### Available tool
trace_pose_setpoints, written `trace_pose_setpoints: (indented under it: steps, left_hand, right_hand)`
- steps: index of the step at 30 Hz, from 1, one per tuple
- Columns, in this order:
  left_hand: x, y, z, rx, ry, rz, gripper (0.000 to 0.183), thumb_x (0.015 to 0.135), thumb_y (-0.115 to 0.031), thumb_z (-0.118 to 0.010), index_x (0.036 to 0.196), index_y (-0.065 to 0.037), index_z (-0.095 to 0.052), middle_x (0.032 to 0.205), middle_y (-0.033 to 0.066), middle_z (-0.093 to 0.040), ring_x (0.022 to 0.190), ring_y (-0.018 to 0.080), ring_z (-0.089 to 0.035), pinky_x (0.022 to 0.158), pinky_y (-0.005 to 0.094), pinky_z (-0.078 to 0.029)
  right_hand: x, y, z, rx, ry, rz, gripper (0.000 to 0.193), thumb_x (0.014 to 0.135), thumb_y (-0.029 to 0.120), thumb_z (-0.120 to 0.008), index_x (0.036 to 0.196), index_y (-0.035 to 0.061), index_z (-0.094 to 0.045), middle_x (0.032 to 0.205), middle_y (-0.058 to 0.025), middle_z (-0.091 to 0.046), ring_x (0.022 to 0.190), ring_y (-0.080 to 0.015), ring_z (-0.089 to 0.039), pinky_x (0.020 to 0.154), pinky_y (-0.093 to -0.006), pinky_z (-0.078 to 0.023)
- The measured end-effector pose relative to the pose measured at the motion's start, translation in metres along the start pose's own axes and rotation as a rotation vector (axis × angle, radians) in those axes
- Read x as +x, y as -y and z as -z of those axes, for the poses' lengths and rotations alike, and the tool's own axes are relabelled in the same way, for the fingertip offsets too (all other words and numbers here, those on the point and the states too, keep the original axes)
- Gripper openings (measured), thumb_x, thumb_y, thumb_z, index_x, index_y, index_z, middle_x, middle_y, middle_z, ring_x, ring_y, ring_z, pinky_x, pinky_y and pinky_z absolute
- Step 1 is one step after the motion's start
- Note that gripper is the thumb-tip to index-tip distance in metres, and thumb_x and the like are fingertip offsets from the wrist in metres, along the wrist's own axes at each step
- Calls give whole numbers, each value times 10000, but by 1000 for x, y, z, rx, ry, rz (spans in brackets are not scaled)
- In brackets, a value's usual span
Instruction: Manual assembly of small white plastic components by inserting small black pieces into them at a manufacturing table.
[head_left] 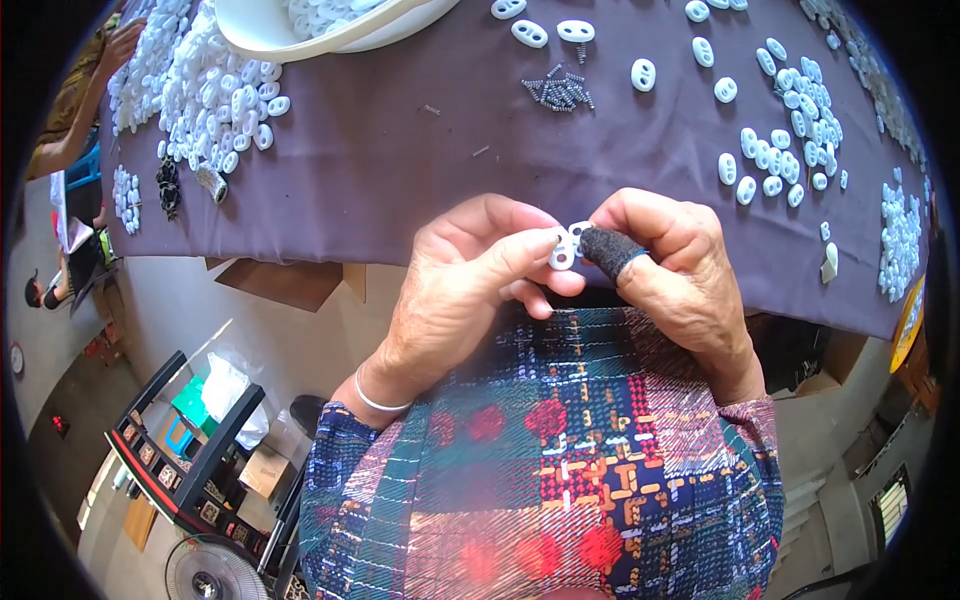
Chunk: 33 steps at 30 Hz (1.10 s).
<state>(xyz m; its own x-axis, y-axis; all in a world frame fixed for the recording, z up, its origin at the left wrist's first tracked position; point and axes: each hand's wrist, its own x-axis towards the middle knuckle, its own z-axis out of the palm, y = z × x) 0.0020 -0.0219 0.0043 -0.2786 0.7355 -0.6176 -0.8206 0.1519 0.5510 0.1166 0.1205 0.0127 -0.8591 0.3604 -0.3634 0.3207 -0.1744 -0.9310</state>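
Note:
Just off the near table edge, my two hands meet at chest height. My left hand [470, 270] pinches a small white oval cord-lock piece [562, 256] with two holes between thumb and fingers. Touching it is a second white two-hole piece [578, 232], gripped by my right hand [665, 265], whose thumb wears a black cloth wrap [608, 252]. Whether the two pieces are joined cannot be made out. Beyond my hands lies a small heap of metal springs [560, 93]. Past it, a white piece [575, 31] has a spring standing out below it.
A dark purple cloth covers the table [380, 150]. Heaps of white pieces lie at left [215, 100] and right [810, 120], with small white parts [898, 240] at far right. A white basin [330, 40] stands at the back. A fan [205, 580] and another person's arm [85, 110] show at left.

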Motion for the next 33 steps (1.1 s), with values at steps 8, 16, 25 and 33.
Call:
trace_pose_setpoints:
  steps: [8, 16, 25, 33]
  left_hand:
    - [0, 2, 4, 5, 12, -4, 102, 874, -70, -559, 948, 0, -554, 851, 117, -622, 732, 181, -651, 542, 209, -531]
    - [0, 3, 4, -2, 31, -20, 135, 873, -89, -581, 955, 16, -566, 868, 131, -636, 761, 179, -657, 591, 221, -529]
    - [0, 4, 2, -9, 22, -10, 127, 873, -84, -580, 945, 20, -572, 859, 131, -639, 757, 173, -656, 590, 219, -527]
    - [-3, 8, -1, 31, 2, 1, 120, 864, -79, -594, 938, 14, -581, 861, 123, -639, 752, 168, -655, 585, 216, -524]
  right_hand:
    - [5, -3, 5, -164, 61, 70, 96, 709, 44, -524, 753, -32, -563, 577, -27, -531, 533, -73, -505, 501, -225, -369]
    - [4, -2, 7, -220, 79, 106, 93, 732, 59, -554, 751, -30, -567, 586, -35, -546, 528, -85, -535, 494, -229, -379]
    - [-1, -7, 5, -151, 39, 122, 105, 740, 72, -561, 750, -32, -572, 589, -52, -556, 535, -112, -568, 508, -234, -398]
    - [-7, -7, 7, -208, 50, 130, 109, 700, 59, -535, 747, -32, -569, 585, -64, -549, 527, -129, -571, 509, -239, -400]
